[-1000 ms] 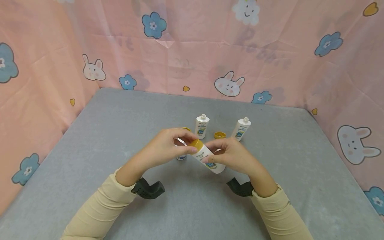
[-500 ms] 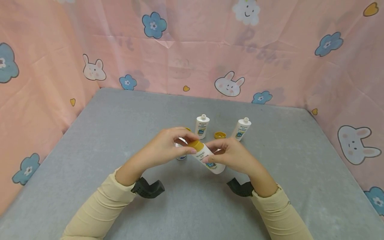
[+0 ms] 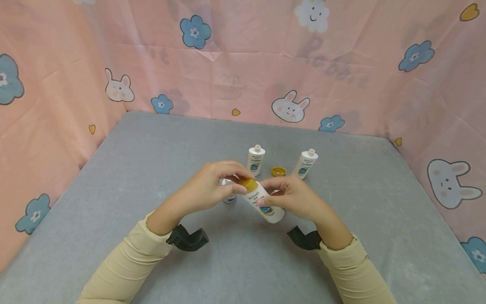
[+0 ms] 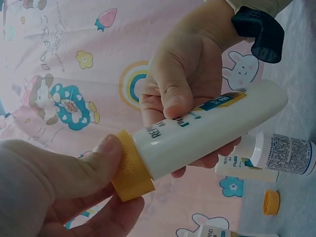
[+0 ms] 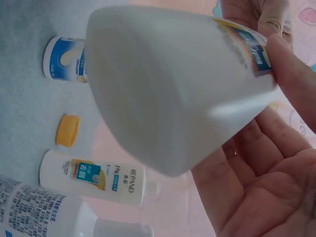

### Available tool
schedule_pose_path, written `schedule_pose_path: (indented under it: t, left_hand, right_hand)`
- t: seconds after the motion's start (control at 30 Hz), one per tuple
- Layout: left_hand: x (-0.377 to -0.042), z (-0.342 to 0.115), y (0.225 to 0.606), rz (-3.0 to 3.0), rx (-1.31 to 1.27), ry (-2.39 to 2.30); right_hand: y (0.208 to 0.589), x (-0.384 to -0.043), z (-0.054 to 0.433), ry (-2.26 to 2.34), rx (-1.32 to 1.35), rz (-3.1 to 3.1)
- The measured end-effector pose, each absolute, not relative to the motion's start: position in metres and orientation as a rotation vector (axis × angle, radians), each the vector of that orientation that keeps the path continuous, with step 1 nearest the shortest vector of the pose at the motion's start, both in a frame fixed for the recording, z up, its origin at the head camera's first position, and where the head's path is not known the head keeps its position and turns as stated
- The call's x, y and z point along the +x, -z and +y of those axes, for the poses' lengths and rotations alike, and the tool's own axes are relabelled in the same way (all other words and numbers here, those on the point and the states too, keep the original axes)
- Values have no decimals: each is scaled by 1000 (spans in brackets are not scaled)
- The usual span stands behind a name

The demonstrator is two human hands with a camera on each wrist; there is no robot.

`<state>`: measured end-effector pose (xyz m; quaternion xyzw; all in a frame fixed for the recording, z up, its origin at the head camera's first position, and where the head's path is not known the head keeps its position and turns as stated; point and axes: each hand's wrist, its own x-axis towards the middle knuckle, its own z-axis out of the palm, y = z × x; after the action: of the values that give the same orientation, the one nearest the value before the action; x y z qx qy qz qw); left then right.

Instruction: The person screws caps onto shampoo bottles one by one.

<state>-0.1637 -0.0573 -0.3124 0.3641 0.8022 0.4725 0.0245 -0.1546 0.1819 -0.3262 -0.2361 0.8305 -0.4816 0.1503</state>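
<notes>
In the head view a white shampoo bottle (image 3: 253, 196) with a yellow cap (image 3: 248, 184) is held aslant above the table, cap end up and to the left. My left hand (image 3: 212, 185) pinches the cap between thumb and fingers. My right hand (image 3: 294, 196) grips the bottle's body, thumb over the label and fingers beneath. The left wrist view shows the cap (image 4: 131, 170) on the bottle's neck end, its wide edges turned out of line with the body. In the right wrist view the bottle's smooth base (image 5: 133, 94) faces the camera.
Two uncapped white bottles, one (image 3: 256, 160) behind my hands and one (image 3: 305, 164) farther right, stand on the grey table (image 3: 243, 261). A loose yellow cap (image 3: 278, 171) lies between them. A blue-and-white container (image 3: 229, 197) is partly hidden behind my left hand.
My left thumb has shifted left with the cap, which sits turned a little on the bottle. The bottle's base has dipped slightly. A yellow thing behind my left hand is now hidden.
</notes>
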Motion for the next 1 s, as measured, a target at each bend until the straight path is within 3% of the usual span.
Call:
schedule_pose_path:
  t: [0.33,0.6,1.0]
  left_hand:
    - [-163,-58,314,2473,1337,-1467]
    - [-162,-59,312,2407,1363,-1521]
    - [-158,-49,308,2543,584,-1585]
  right_hand:
    - [326,-155,188,1454,-729,2204]
    - [323,-154,191,1543,-742,2058]
    - [321,-143,175,1455,-557,2615]
